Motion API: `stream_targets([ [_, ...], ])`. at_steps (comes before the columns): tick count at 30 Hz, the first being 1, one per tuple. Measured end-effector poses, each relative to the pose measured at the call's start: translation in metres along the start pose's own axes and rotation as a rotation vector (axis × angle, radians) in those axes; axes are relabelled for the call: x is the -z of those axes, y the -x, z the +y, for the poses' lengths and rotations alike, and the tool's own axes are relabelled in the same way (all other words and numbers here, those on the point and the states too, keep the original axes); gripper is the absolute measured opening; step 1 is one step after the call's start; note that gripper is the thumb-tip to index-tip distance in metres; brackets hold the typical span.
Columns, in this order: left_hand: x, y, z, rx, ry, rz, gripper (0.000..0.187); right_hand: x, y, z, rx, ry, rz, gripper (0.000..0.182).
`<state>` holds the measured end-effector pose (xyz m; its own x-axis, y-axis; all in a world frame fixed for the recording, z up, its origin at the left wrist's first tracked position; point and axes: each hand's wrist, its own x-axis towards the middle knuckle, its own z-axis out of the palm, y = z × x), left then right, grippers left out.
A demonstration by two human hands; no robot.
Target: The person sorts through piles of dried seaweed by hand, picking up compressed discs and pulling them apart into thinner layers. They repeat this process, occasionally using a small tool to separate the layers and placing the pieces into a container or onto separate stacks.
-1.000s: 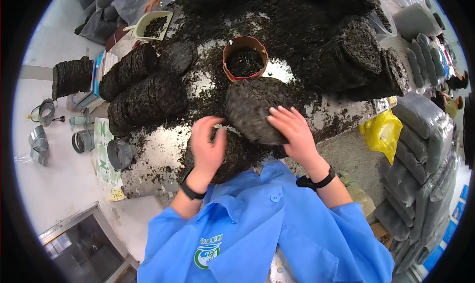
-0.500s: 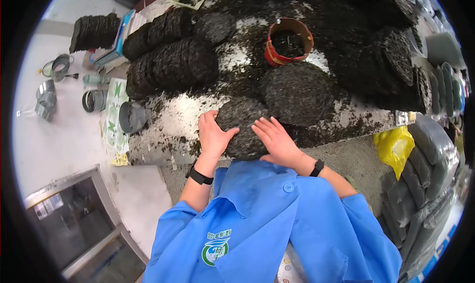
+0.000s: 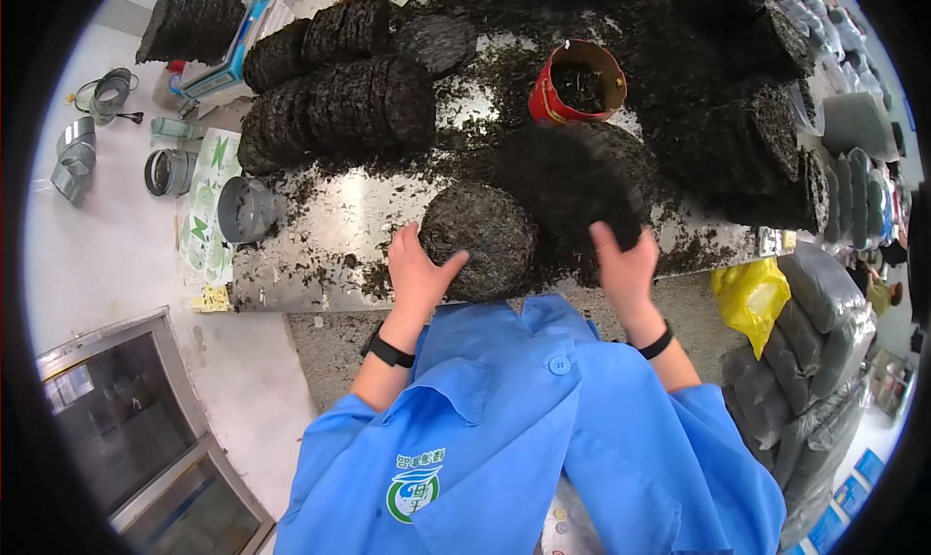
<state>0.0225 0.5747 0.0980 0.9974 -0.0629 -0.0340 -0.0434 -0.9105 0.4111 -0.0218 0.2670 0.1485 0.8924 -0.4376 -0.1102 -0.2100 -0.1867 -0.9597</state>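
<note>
A round dark cake of what looks like dried seaweed [image 3: 478,243] lies flat at the table's front edge. My left hand [image 3: 420,272] rests at its left side, fingers and thumb spread, touching or almost touching the rim. To the right, my right hand [image 3: 628,272] grips the lower edge of a thin, blurred dark seaweed sheet [image 3: 558,182]. This sheet is tilted over a second round seaweed stack [image 3: 630,158], hiding much of it. Just behind stands a red bucket [image 3: 550,107] with dark scraps inside.
Rows of round seaweed cakes [image 3: 339,114] stand on edge at the back left. More stacks [image 3: 766,128] fill the right side. Loose scraps cover the metal table [image 3: 339,216]. A grey ring [image 3: 244,211] sits near the left edge; a yellow bag [image 3: 752,298] hangs at the right.
My right hand has moved right, off the near cake, and now holds a dark sheet over the right-hand stack. My left hand stays beside the near cake.
</note>
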Motion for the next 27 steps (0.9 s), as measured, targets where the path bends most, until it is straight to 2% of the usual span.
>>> stream_targets([
  [1, -0.005, 0.001, 0.002, 0.044, 0.003, -0.053, 0.095, 0.014, -0.017, 0.001, -0.011, -0.026, 0.055, 0.054],
  [3, -0.002, 0.001, 0.006, 0.063, 0.014, -0.076, 0.093, 0.028, -0.03, 0.002, -0.023, -0.04, 0.129, 0.053],
  [5, 0.0, -0.002, 0.01, 0.099, 0.009, -0.09, 0.09, 0.033, -0.031, 0.0, 0.376, 0.446, 0.372, 0.056],
  [6, -0.003, -0.006, 0.007, 0.097, 0.021, -0.091, 0.09, 0.027, -0.017, -0.008, 0.396, 0.493, 0.23, 0.058],
  [7, -0.006, -0.004, 0.003, 0.103, 0.041, -0.075, 0.088, 0.007, 0.008, 0.002, 0.51, 0.538, -0.149, 0.058],
  [8, -0.006, -0.005, -0.002, 0.106, 0.05, -0.048, 0.085, -0.008, 0.021, 0.011, 0.538, 0.536, -0.215, 0.056],
  [9, -0.002, -0.006, -0.001, 0.156, 0.11, -0.057, 0.08, -0.022, 0.034, 0.021, 0.301, 0.36, -0.268, 0.053],
  [10, 0.0, -0.008, -0.005, 0.162, 0.099, -0.054, 0.08, -0.033, 0.041, 0.028, 0.19, 0.365, -0.255, 0.053],
  [12, 0.001, -0.011, -0.018, 0.228, 0.395, -0.184, 0.074, -0.047, 0.051, 0.032, 0.071, 0.366, -0.249, 0.056],
  [13, -0.005, -0.012, -0.028, 0.245, 0.588, -0.201, 0.064, -0.05, 0.053, 0.034, 0.068, 0.359, -0.25, 0.056],
  [14, -0.007, -0.01, -0.033, 0.242, 0.583, -0.201, 0.064, -0.051, 0.052, 0.035, 0.008, 0.336, -0.269, 0.059],
  [16, 0.006, -0.009, -0.025, 0.424, 1.076, -0.27, 0.057, -0.053, 0.049, 0.039, -0.05, 0.312, -0.283, 0.061],
  [17, 0.014, -0.009, -0.019, 0.501, 1.183, -0.334, 0.054, -0.054, 0.047, 0.044, -0.173, 0.099, -0.319, 0.058],
  [18, 0.014, -0.01, -0.019, 0.496, 1.183, -0.336, 0.054, -0.055, 0.045, 0.041, -0.294, -0.115, -0.352, 0.054],
  [19, 0.013, -0.011, -0.019, 0.414, 1.036, -0.343, 0.054, -0.057, 0.044, 0.037, -0.29, -0.116, -0.348, 0.054],
  [20, 0.014, -0.012, -0.018, 0.331, 0.89, -0.345, 0.054, -0.06, 0.042, 0.03, -0.445, -0.466, -0.364, 0.047],
  [21, 0.014, -0.008, -0.002, 0.077, 0.474, -0.074, 0.049, -0.063, 0.04, 0.024, -0.591, -0.82, -0.373, 0.04],
  [22, 0.026, -0.009, 0.02, 0.069, 0.474, -0.071, 0.049, -0.064, 0.039, 0.023, -0.583, -0.822, -0.37, 0.04],
  [24, 0.054, -0.014, 0.067, -0.46, 0.194, 0.159, 0.035, -0.066, 0.038, 0.023, -0.632, -0.78, -0.344, 0.026],
  [25, 0.048, -0.012, 0.083, -0.532, 0.368, 0.073, 0.018, -0.065, 0.039, 0.024, -0.629, -0.783, -0.343, 0.026],
  [26, 0.039, -0.01, 0.094, -0.577, 0.422, 0.065, 0.01, -0.064, 0.039, 0.026, -0.649, -0.777, -0.364, 0.022],
  [27, 0.028, -0.009, 0.096, -0.578, 0.393, 0.04, 0.011, -0.063, 0.038, 0.024, -0.666, -0.773, -0.386, 0.018],
])
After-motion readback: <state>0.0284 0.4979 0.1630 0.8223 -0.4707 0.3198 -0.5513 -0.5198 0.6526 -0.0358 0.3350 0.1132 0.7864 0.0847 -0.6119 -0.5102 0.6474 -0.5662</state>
